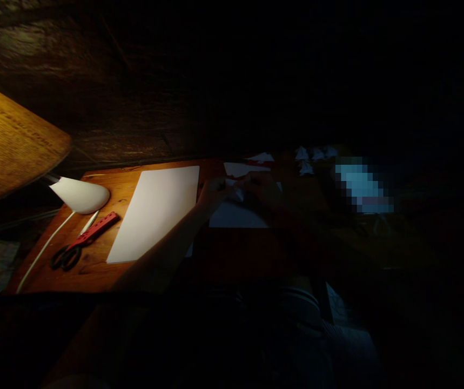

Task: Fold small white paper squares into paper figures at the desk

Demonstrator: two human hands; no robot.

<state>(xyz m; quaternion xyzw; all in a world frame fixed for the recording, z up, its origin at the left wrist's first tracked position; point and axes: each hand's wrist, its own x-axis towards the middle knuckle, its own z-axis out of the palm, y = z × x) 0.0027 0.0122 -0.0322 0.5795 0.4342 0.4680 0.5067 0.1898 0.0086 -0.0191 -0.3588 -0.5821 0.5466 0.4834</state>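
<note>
Your left hand (214, 190) and right hand (262, 187) together pinch a paper piece (238, 194) above the bench (94, 273) — looks part-folded, folded shapes (306, 168) beyond seem done, white sheet (156, 216) unfolded.

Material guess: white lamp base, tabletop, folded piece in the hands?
White lamp base: plastic or painted metal, can't tell which; smooth with soft shading.
Tabletop: wood, probably varnished; warm brown grain, slight sheen near the lamp.
Folded piece: likely paper, matte; pale, angular surfaces, though the light is dim.
</note>
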